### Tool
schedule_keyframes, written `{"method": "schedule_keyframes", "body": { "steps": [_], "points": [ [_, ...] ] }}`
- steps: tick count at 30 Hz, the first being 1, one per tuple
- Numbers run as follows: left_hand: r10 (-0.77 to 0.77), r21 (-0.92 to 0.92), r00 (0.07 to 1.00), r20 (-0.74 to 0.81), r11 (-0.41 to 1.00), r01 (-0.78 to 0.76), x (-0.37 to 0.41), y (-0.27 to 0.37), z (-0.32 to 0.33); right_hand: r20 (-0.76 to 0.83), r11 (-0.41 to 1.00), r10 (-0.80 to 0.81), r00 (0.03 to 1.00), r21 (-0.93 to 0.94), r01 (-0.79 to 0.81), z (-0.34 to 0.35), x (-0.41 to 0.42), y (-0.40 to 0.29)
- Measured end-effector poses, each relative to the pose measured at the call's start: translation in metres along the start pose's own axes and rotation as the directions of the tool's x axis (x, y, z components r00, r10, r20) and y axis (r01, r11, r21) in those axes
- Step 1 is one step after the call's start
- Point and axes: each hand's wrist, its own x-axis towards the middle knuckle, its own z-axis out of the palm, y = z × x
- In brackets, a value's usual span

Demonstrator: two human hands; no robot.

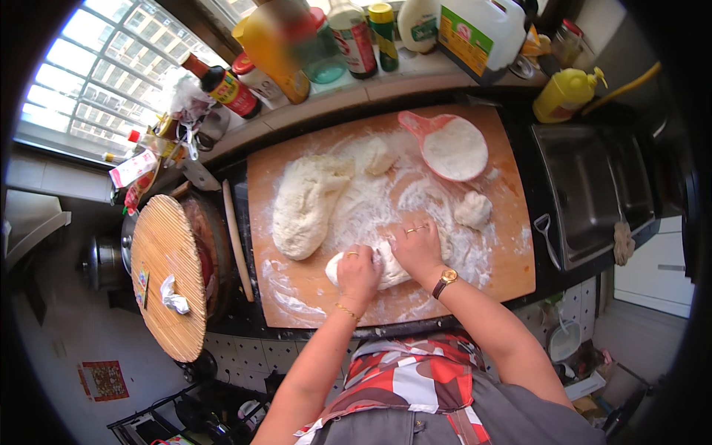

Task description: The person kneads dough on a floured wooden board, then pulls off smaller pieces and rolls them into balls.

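Observation:
Both hands are on a floured roll of dough [394, 273] near the front of a wooden board [356, 311]. My left hand [359, 272] grips its left part, with the fingers curled over. Around the right part, my right hand [417, 250] has its fingers bent onto the dough. A large dough mass [306, 208] lies at the board's left. Behind it sits a smaller dough piece [380, 157]. Beyond my right hand rests a dough lump [473, 211]. A pink scoop [412, 122] full of white flour [455, 148] stands at the back right.
Left of the board lie a rolling pin [237, 245] and a round slatted mat [167, 245] with crumpled tissue on it. A peeler [548, 242] lies by the steel sink [584, 194] at right. Several bottles, among them a soy sauce bottle [228, 92], line the back ledge [334, 100].

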Motion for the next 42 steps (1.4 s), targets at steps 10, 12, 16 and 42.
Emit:
{"method": "schedule_keyframes", "body": {
  "steps": [10, 12, 16, 42],
  "points": [
    [0.170, -0.172, 0.946, 0.276, 0.977, -0.126, -0.015, 0.053, -0.010, 0.229, 0.992, -0.093, 0.969, -0.062, 0.109, -0.044, -0.031, 0.013],
    [0.192, -0.144, 0.939, 0.286, 0.977, -0.156, -0.012, 0.058, -0.010, 0.306, 0.994, 0.037, 0.951, 0.089, -0.067, -0.051, -0.035, 0.017],
    [0.235, -0.140, 0.934, 0.269, 0.969, -0.204, 0.004, 0.069, 0.006, 0.329, 0.851, 0.149, 0.933, 0.438, -0.290, -0.029, -0.048, 0.044],
    [0.215, -0.914, 0.933, 0.290, 0.351, 0.203, -0.005, 0.024, -0.005, 0.236, 0.659, 0.228, 0.945, 0.677, -0.328, -0.058, -0.017, -0.038]
  ]
}}
